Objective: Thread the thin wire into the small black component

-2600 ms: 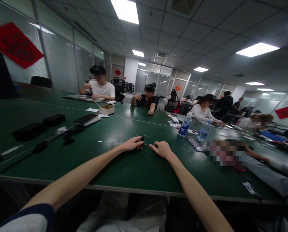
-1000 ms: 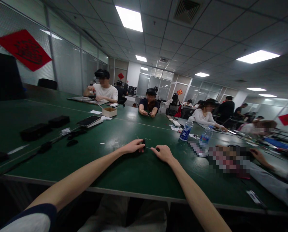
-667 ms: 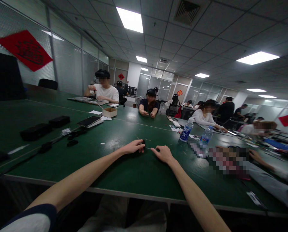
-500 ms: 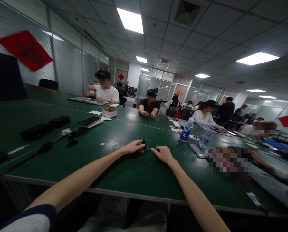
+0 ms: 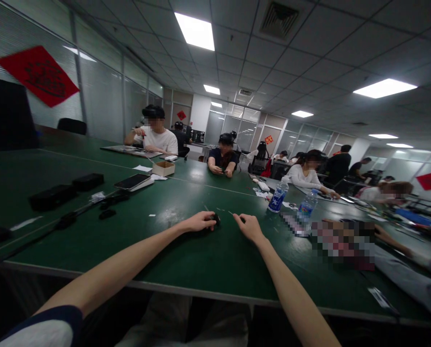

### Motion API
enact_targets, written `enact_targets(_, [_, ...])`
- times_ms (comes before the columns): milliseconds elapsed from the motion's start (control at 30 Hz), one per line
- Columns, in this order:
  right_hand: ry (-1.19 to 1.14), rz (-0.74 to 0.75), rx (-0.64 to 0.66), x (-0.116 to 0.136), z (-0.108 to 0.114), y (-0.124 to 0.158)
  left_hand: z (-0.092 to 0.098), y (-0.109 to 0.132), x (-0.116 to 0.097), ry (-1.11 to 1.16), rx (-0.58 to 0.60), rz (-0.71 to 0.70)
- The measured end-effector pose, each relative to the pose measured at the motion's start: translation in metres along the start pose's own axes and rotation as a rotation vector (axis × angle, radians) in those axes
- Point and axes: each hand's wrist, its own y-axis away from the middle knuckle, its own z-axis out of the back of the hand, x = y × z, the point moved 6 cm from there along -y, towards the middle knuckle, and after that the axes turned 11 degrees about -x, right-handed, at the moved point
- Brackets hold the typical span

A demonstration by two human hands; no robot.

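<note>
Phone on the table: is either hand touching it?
No, the phone lies well off to the left, while the left hand is at a small black part and the right hand rests just right of it.

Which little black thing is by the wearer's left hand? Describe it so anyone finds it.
On the long green table, follow the left arm to the left hand. The small black object lies at its fingertips, facing the right hand; it is smaller than the black boxes further left.
</note>
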Motion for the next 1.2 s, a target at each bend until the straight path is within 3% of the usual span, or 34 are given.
enact_targets(233, [0.096, 0.069, 0.094, 0.014, -0.020, 0.005, 0.002, -0.003, 0.001, 0.069, -0.030, -0.005])
enact_targets(467, [0.098, 0.088, 0.169, 0.017, -0.026, 0.008, 0.007, -0.002, 0.000, 0.146, -0.075, 0.042])
enact_targets(900, [0.132, 0.098, 0.143, 0.023, -0.019, 0.007, 0.012, -0.002, -0.002, 0.178, -0.124, 0.085])
enact_targets(1200, [0.107, 0.111, 0.138, 0.022, -0.023, 0.007, 0.011, -0.002, 0.002, 0.226, -0.148, 0.031])
